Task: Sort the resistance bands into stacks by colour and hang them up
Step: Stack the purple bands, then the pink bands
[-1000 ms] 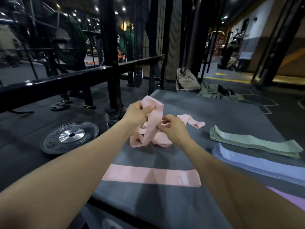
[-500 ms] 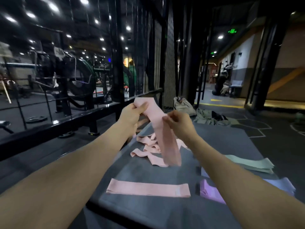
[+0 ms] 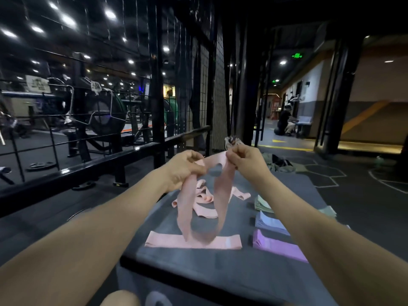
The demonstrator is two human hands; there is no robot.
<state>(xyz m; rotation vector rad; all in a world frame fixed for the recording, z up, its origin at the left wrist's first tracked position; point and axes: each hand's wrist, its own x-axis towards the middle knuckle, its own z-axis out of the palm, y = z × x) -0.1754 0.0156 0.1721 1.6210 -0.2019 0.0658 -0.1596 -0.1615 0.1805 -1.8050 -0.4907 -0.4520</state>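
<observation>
Both grips are closed on one pink band (image 3: pixel 206 195): my left hand (image 3: pixel 184 167) pinches one end, my right hand (image 3: pixel 246 161) the other, at the centre of the frame. Its loop hangs down between them, its bottom just above a flat pink band (image 3: pixel 167 240) lying across the grey mat (image 3: pixel 220 268) at lower centre. A loose heap of pink bands (image 3: pixel 204 196) sits farther back on the mat. At right of centre lie three stacks in a row: green (image 3: pixel 261 205), blue (image 3: pixel 269 223) and purple (image 3: pixel 276 245). A black rail (image 3: pixel 88 166) crosses the left of the frame.
</observation>
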